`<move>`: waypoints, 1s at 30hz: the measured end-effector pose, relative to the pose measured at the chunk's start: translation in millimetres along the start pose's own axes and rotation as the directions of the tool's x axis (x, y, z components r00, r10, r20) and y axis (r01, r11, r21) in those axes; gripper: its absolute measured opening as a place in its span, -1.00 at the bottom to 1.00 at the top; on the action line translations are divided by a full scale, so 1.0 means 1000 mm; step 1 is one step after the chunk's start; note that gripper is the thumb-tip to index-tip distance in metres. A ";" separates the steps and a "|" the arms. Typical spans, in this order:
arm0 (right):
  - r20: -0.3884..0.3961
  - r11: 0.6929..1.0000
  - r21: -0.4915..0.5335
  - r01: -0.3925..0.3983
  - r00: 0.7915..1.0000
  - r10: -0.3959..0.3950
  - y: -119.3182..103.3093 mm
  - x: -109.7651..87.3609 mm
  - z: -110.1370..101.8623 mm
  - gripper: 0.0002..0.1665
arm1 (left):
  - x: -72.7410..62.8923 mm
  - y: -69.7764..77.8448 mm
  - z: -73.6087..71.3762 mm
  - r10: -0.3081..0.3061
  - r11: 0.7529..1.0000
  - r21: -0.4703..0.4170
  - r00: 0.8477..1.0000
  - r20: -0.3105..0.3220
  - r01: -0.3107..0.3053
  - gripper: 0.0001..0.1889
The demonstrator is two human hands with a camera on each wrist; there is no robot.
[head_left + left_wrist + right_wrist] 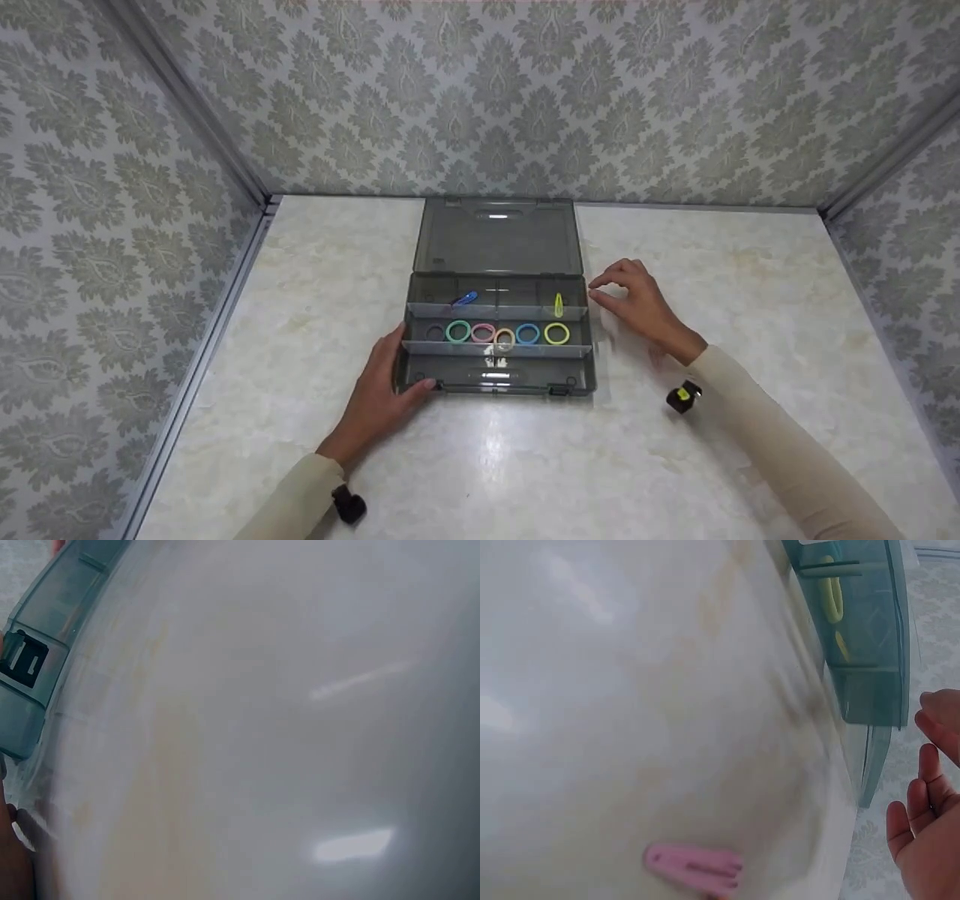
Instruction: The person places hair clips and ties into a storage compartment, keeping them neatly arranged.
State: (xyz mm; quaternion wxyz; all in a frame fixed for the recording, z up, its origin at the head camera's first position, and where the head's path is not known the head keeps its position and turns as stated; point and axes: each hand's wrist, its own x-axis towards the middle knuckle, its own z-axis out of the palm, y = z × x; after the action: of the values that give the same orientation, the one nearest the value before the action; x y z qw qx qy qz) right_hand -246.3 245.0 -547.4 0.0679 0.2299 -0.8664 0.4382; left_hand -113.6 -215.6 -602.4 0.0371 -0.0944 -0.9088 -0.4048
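A smoky clear compartment box (495, 389) stands on the table with its lid (497, 240) tipped back. Its far row holds a blue hair clip (466, 298) and a yellow hair clip (559, 305). Hair ties, among them a green one (448, 333) and a yellow one (547, 334), line the middle row. My left hand (381, 386) grips the near left corner, thumb over the front edge. My right hand (637, 301) is beside the right wall, thumb and index fingertips close together with nothing visible between them. In the right wrist view a pink hair clip (690, 867) lies below.
The marbled white table (750, 315) has patterned panels (540, 97) along its back and sides. The lid's far edge lies close to the back panel. Black wrist cameras, including the right one (682, 397), hang by both sleeves.
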 end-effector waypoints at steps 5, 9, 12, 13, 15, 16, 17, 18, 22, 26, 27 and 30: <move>-0.017 0.999 0.018 -0.038 0.999 0.039 0.008 -0.013 -0.014 -0.86 | 0.001 0.002 -0.001 -0.008 1.000 0.008 1.000 0.007 0.008 0.14; -0.017 0.997 0.029 -0.065 0.998 0.065 0.014 -0.024 -0.026 -0.84 | 0.002 0.002 -0.001 0.000 1.000 0.010 1.000 0.004 0.000 0.15; -0.028 0.996 0.031 -0.079 0.996 0.080 0.018 -0.033 -0.035 -0.82 | 0.003 0.003 -0.002 0.006 1.000 0.010 1.000 0.002 -0.006 0.15; -0.032 0.996 0.029 -0.088 0.996 0.089 0.018 -0.035 -0.037 -0.82 | 0.003 0.003 -0.002 0.005 1.000 0.009 1.000 0.002 -0.005 0.15; -0.034 0.994 0.022 -0.107 0.994 0.108 0.020 -0.041 -0.043 -0.82 | 0.003 0.003 -0.002 0.000 1.000 0.005 1.000 0.001 0.000 0.15; -0.031 0.993 0.018 -0.117 0.993 0.118 0.021 -0.043 -0.046 -0.81 | 0.003 0.002 -0.002 0.000 1.000 0.005 1.000 -0.001 0.000 0.15; -0.029 0.991 0.017 -0.131 0.991 0.131 0.022 -0.046 -0.048 -0.81 | 0.003 0.002 -0.001 0.001 1.000 0.005 1.000 -0.002 -0.001 0.15; -0.026 0.990 0.014 -0.142 0.990 0.142 0.023 -0.049 -0.051 -0.81 | 0.002 0.001 -0.001 0.001 1.000 0.002 1.000 -0.002 -0.001 0.15; -0.032 0.986 -0.012 -0.168 0.985 0.167 0.028 -0.061 -0.060 -0.80 | 0.002 -0.001 0.001 0.011 1.000 0.002 1.000 -0.004 -0.011 0.15; -0.056 0.985 -0.020 -0.173 0.984 0.172 0.033 -0.073 -0.067 -0.81 | 0.001 -0.002 0.002 0.006 1.000 0.001 1.000 -0.006 -0.006 0.14; -0.061 0.985 -0.022 -0.172 0.983 0.170 0.035 -0.076 -0.069 -0.82 | 0.001 -0.001 0.001 0.001 1.000 0.001 1.000 -0.003 -0.001 0.14; -0.073 0.987 -0.025 -0.159 0.985 0.157 0.037 -0.084 -0.071 -0.84 | 0.000 0.000 0.001 -0.021 1.000 0.000 1.000 0.005 0.021 0.14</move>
State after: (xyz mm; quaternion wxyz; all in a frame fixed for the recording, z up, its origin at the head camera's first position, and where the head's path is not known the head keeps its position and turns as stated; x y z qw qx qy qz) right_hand -195.1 348.9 -558.1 0.0670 0.1439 -0.8856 0.4365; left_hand -114.0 -215.2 -603.0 0.0308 -0.0859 -0.9099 -0.4048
